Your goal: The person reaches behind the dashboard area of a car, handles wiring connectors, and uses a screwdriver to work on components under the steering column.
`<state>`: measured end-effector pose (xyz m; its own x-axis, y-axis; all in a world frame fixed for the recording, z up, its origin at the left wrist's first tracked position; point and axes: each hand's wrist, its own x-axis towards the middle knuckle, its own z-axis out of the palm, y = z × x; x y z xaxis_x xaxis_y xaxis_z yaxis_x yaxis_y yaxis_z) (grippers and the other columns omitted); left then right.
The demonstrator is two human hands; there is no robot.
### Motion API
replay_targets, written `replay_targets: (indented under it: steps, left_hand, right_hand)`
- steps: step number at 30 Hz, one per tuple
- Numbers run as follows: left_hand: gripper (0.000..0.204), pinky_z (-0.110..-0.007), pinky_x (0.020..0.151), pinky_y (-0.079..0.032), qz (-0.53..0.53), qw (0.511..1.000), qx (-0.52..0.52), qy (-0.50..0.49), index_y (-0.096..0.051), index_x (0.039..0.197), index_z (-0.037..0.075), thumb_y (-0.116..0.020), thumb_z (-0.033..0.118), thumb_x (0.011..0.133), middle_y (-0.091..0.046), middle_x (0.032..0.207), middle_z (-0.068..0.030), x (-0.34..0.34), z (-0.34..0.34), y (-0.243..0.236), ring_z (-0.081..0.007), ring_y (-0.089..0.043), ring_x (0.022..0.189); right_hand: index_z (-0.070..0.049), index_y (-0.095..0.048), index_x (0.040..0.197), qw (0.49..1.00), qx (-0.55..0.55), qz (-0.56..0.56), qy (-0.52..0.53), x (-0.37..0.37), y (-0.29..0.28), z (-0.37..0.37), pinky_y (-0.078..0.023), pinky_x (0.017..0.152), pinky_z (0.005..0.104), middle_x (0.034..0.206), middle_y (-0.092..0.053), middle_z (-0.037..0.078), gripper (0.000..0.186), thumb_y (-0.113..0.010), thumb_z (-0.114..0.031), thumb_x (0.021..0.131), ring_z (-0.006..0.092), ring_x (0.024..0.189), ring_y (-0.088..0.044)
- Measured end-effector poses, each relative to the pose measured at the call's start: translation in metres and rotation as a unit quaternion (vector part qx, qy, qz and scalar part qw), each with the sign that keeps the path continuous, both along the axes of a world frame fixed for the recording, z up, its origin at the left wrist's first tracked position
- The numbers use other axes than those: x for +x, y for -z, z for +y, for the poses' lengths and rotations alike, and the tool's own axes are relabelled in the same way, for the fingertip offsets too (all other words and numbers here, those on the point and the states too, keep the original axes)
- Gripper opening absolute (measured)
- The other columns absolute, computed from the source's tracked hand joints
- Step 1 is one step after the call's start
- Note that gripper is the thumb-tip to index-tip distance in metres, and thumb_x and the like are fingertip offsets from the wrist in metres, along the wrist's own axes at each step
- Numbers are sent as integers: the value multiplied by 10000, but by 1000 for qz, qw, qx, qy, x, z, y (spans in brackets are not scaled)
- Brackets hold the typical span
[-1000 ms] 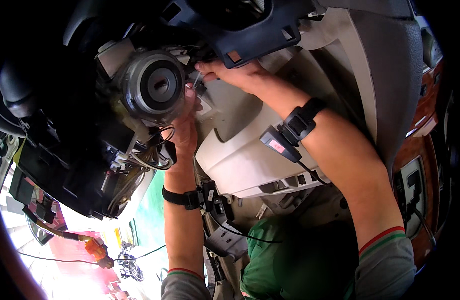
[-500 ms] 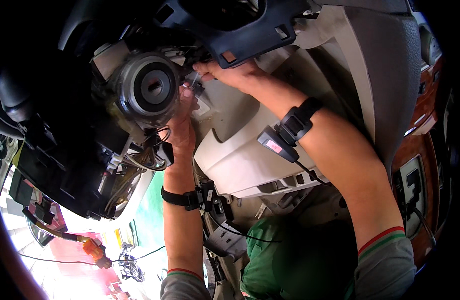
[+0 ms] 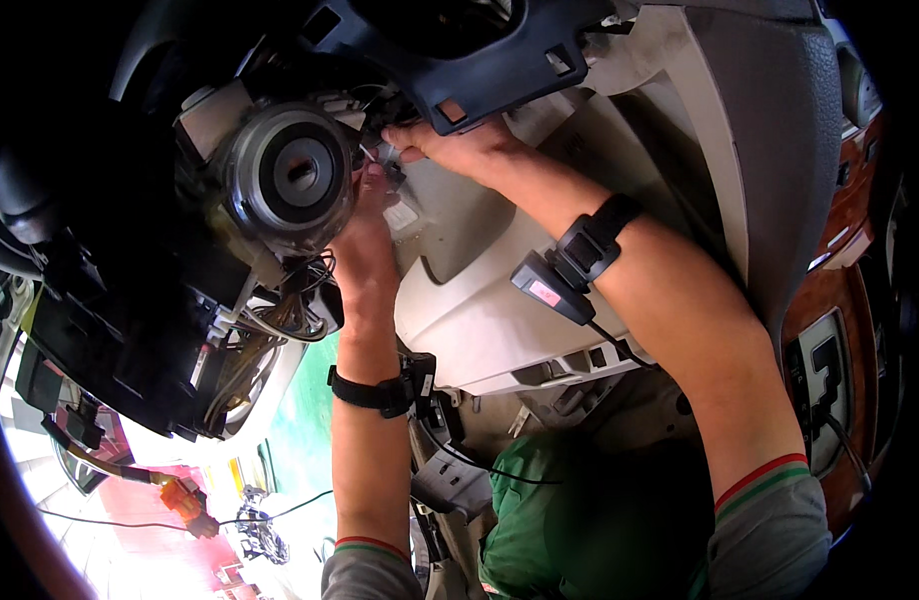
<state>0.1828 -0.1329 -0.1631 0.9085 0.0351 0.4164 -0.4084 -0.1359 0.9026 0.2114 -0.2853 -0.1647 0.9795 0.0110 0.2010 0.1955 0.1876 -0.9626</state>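
Note:
My left hand [image 3: 365, 230] reaches up behind the round steering column hub [image 3: 302, 172]; its fingertips are curled at a small grey and translucent piece [image 3: 394, 158], partly hidden. My right hand [image 3: 455, 145] is just above and to the right of it, below the dark plastic trim panel [image 3: 485, 85], with thumb and fingers closed at the same small cluster of parts. What exactly either hand grips is too small and shaded to name. Black straps with devices are on both my forearms.
A beige lower dash panel [image 3: 480, 320] lies behind my arms. Bundled wires [image 3: 280, 330] hang below the column. At right are wood-look trim [image 3: 850, 200] and a shifter plate [image 3: 820, 380]; at lower left, an orange connector [image 3: 185, 500] hangs on a cable. Green fabric [image 3: 510, 530] is at bottom.
My left forearm has shifted slightly rightward and its wrist band sits a little lower. The hub and trim appear slightly further left. Both hands stay at the same spot.

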Motion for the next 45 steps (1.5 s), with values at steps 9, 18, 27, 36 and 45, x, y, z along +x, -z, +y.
replay_targets:
  steps: [9, 18, 27, 36, 45]
  left_hand:
    - [136, -224, 622, -454, 26, 999, -36, -11, -669, 1008, 9, -644, 52, 881, -660, 859, -29, 5, -13, -5, -89, -549, 677]
    - [176, -230, 495, -335, 308, 941, -87, 110, -544, 832, 93, -524, 241, 924, -487, 662, 10, -5, -7, -22, -111, -432, 551]
    - [239, -241, 451, -268, 262, 900, -262, 232, -416, 684, 120, -481, 200, 900, -341, 557, 15, 8, 9, -17, -104, -320, 494]
    - [249, -240, 488, -257, 194, 955, -146, 171, -410, 724, 106, -491, 222, 929, -324, 597, 19, -1, 8, -9, -95, -291, 523]
    - [272, -252, 537, -283, 198, 937, -173, 231, -402, 713, 114, -492, 223, 946, -320, 604, 17, -3, 22, 2, -106, -307, 545]
  right_hand:
    - [-24, -641, 962, 969, -61, -199, 134, 31, 30, 15, -512, 792, 349, 916, -690, 106, 268, -723, -198, 775, 266, 884, -652]
    - [26, -616, 1083, 998, 53, -33, -24, -3, 10, 0, -561, 793, 333, 937, -696, 157, 306, -718, -115, 831, 233, 876, -690]
    - [12, -671, 1012, 985, 134, 13, -105, -4, 8, 4, -526, 870, 354, 942, -704, 141, 253, -732, -103, 795, 242, 889, -686]
    - [76, -638, 982, 984, 146, -14, -103, -10, 1, 2, -587, 721, 324, 930, -690, 166, 264, -737, 8, 747, 269, 789, -699]
    - [43, -630, 961, 987, 140, -25, -72, 5, 10, 9, -574, 552, 278, 904, -683, 139, 201, -705, 30, 775, 219, 707, -693]
